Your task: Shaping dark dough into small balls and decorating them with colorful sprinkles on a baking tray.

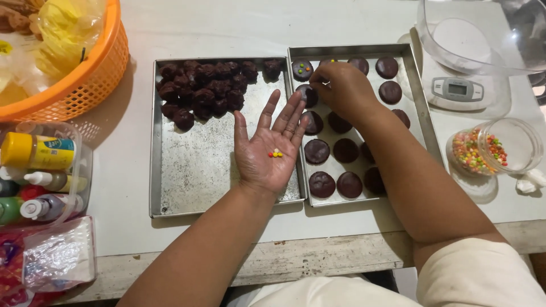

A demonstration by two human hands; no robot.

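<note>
Coloured sprinkles (275,153) on open left palm (266,153); right fingers (319,79) pinched over cookie (307,94).

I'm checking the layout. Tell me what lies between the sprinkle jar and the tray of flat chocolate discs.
Head view: only bare table separates the sprinkle jar from the tray of chocolate discs.

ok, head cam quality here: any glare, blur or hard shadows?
Head view: sharp overall; soft glare on the clear plastic bowl; the open left hand throws a shadow on the bare silver metal tray; the right hand shades the dark round chocolates; the orange basket is cropped.
</note>
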